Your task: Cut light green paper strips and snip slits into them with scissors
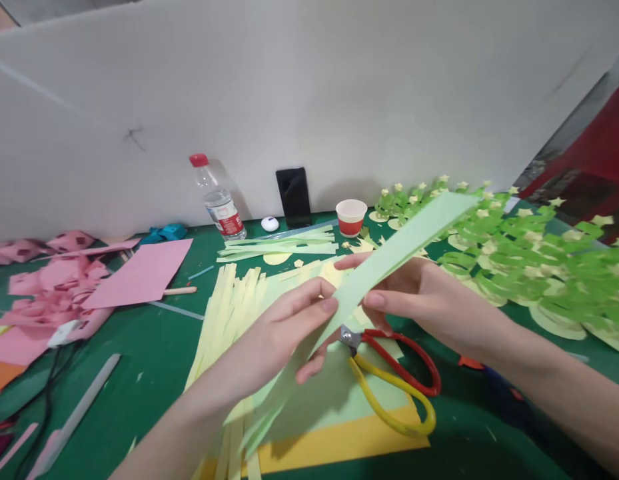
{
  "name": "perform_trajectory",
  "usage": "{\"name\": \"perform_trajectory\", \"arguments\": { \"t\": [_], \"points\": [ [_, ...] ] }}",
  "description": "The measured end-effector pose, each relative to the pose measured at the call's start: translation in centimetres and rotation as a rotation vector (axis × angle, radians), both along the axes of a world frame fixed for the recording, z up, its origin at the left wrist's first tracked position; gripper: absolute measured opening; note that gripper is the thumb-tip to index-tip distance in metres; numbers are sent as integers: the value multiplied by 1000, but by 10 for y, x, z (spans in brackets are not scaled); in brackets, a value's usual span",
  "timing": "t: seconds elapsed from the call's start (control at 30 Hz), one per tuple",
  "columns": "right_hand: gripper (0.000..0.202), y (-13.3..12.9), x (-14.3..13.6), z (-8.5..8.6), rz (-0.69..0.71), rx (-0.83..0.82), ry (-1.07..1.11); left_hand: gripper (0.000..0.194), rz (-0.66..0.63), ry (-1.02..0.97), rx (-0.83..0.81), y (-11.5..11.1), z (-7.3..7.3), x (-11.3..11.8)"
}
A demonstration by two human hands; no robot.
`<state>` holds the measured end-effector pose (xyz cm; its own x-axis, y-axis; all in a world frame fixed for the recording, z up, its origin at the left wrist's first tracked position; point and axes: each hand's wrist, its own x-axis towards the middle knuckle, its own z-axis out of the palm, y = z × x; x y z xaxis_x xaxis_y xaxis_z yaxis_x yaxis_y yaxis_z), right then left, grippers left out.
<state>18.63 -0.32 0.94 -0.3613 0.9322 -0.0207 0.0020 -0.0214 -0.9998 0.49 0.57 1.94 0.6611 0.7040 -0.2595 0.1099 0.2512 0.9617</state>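
A long pale green paper strip, seemingly of more than one layer, slants up to the right between my hands. My left hand pinches its lower middle between thumb and fingers. My right hand holds it farther up, with fingers partly hidden behind it. Scissors with one red and one yellow handle lie just below my right hand, on light green paper sheets. Yellow paper shows under these. Pale yellow strips are spread left of the sheets.
Along the white wall stand a bottle, a black phone and a paper cup. Green strips lie before them. Pink paper pieces and a glue stick are left; many green curled paper pieces with stars are right.
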Motion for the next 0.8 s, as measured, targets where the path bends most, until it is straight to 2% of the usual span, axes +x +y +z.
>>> {"name": "perform_trajectory", "arguments": {
  "t": [0.13,0.4,0.5,0.67,0.8],
  "points": [
    [28,-4,2,0,-32,-7,33,24,-12,20,-22,-1,-1,2],
    [23,-11,0,8,-25,14,-60,27,-113,103,63,-7,4,5],
    [22,-9,0,7,-30,11,-37,27,-135,61,66,-7,2,5],
    [11,-7,2,5,-85,-13,-64,31,-51,107,44,-7,1,2],
    [7,-7,-3,2,-124,-47,-138,32,17,277,243,-7,-1,5]
  ]
}}
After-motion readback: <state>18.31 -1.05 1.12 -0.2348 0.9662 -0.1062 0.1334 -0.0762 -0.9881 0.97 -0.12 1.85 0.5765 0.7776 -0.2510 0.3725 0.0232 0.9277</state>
